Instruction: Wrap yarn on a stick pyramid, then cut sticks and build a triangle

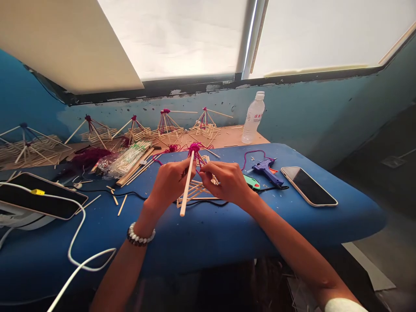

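My left hand [170,182] is closed around a wooden stick [186,190] that slants down toward me, its top wound with magenta yarn [194,148]. My right hand [225,182] pinches the yarn strand just right of the stick. Both hands hover over a frame of thin sticks [195,190] lying on the blue table [201,229]. A loose loop of the yarn [256,152] trails to the right across the table.
A blue glue gun [266,168], a green object [253,183] and a phone [308,186] lie right of my hands. A water bottle [253,118] stands at the back. Several finished stick structures [165,125] line the wall. A stick packet [126,161], another phone [39,201] and a white cable [78,242] sit left.
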Demonstrator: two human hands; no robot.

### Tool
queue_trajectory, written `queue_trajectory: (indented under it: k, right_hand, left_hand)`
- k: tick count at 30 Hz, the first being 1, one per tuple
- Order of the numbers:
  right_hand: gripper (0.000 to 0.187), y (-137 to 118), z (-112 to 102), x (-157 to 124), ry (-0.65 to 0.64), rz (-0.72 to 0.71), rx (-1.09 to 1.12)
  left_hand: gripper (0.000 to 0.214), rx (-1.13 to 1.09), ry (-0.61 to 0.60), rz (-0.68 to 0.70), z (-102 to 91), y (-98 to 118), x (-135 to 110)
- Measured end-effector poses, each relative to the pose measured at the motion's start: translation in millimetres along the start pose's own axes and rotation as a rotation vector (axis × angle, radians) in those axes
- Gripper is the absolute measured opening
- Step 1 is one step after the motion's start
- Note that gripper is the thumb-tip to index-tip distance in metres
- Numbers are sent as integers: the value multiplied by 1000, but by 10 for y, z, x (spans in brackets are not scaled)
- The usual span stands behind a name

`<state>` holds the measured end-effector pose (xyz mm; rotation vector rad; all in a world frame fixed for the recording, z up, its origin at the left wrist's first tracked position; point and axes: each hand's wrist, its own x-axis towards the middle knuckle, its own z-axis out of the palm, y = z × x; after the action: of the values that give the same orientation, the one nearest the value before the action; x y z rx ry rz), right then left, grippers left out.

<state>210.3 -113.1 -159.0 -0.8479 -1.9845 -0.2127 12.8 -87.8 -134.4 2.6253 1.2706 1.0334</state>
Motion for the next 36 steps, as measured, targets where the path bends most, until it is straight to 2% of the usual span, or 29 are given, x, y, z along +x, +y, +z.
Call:
queue_trajectory:
  k: [4,12,16,19,22,25,28,32,36]
  right_hand:
    - [20,51,-11,25,76,185,185]
    - [33,14,31,237,31,490,542]
    - [30,-85,66,322,38,574,646]
    - [29,-145,84,346,106,644,679]
    - [30,-173,104,343,160,704,649]
    - [33,-176,129,324,160,716,631]
    - [34,-194,135,296,155,682,577]
    - [28,-284,97,252,167,588,193]
    - [22,-372,72,213,107,465,-100]
  left_hand:
    - [32,-48,-33,-10,1,1,-2]
    - [36,-27,-48,5,-14,25,4]
    - [39,60,-30,40,-4,14,10]
    - [41,103,5,60,2,21,7]
    - [42,102,37,44,-15,43,-6]
    - [32,58,100,13,-45,51,-16]
    - [35,-120,191,-75,-50,36,-9]
    - [41,-492,158,-104,5,10,20]
    - [39,-722,99,-125,68,3,37]
